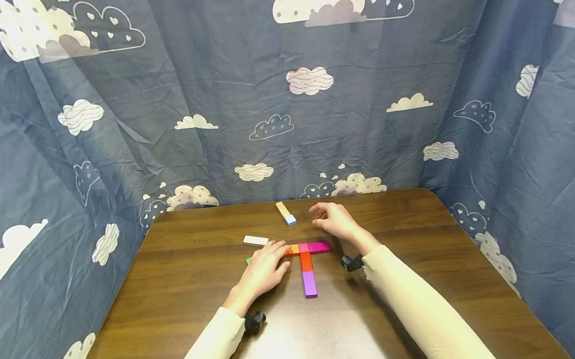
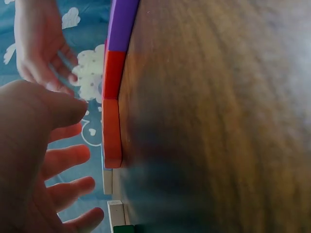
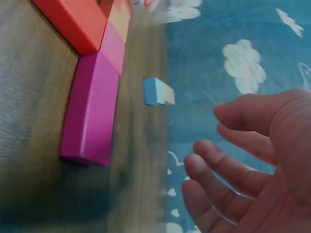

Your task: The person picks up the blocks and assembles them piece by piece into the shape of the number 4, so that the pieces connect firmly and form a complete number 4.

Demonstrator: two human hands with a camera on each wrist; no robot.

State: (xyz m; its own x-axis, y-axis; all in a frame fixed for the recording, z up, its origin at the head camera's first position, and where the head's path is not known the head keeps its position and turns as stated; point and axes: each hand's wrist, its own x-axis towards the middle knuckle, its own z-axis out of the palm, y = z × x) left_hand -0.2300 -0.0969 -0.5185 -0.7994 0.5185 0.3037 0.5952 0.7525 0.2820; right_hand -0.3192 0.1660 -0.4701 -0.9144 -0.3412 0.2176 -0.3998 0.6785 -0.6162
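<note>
Small coloured blocks lie on the table in a T shape: an orange block (image 1: 293, 250), a pink block (image 1: 304, 247) and a magenta block (image 3: 90, 111) form the bar. A red block (image 1: 306, 262) and a purple block (image 1: 309, 284) form the stem. My left hand (image 1: 264, 270) is at the orange end and covers part of it; a gap shows between its fingers and the blocks in the left wrist view. Beyond the magenta block, my right hand (image 1: 336, 222) hovers with loosely bent fingers and nothing in them.
Behind the left hand lies a white block (image 1: 256, 240). A green block (image 1: 248, 260) is mostly hidden by that hand. Farther back is a pale wooden block with a light blue end (image 1: 285, 212). A cloud-patterned curtain (image 1: 246, 96) surrounds the wooden table (image 1: 177, 289).
</note>
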